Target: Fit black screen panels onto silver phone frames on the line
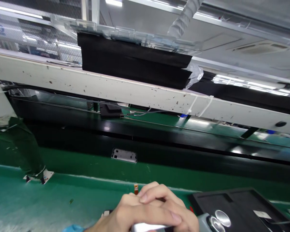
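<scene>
At the bottom middle, my two hands are clasped close together around a flat piece with a shiny silver edge [146, 227], most of it hidden. My left hand [128, 212] comes in from the lower left, its fingers bent and pointing right. Over it lie the curled fingers of my right hand [170, 199], pointing left. An orange flex cable [136, 189] shows just beyond the fingers; whether it joins the held piece I cannot tell. Right of my hands is a grey-blue object with round, shiny lens-like discs [218, 220].
A black tray [232, 206] lies at the lower right. A silver phone frame [124, 155] rests beyond the green bench [87, 196], on the dark conveyor's near side. A white beam [135, 87] crosses above, and a green-wrapped post [26, 148] stands left.
</scene>
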Motion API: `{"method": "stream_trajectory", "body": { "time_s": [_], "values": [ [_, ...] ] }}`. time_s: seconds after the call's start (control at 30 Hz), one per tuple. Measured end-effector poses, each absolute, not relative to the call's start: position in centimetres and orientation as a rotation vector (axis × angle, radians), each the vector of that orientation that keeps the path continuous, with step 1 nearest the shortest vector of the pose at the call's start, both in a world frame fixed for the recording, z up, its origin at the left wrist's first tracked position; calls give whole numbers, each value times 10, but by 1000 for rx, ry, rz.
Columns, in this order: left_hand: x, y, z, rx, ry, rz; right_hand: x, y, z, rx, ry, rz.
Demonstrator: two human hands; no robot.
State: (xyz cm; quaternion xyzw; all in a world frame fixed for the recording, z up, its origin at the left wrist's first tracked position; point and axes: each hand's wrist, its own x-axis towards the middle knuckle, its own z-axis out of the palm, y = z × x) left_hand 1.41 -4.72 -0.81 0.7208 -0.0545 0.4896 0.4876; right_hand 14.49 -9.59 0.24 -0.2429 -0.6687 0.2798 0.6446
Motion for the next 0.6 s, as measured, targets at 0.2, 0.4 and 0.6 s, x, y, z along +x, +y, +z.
{"method": "stream_trajectory", "body": {
  "time_s": [0.2,0.4,0.6],
  "values": [
    [6,-42,17,1621,-62,1162,138,-96,6,-732,-1396,636],
    [7,-42,30,1461,-109,1071,130,-97,4,-875,-1227,741],
    [9,-40,31,1378,106,992,140,-87,-2,-891,-1322,713]
  ]
}}
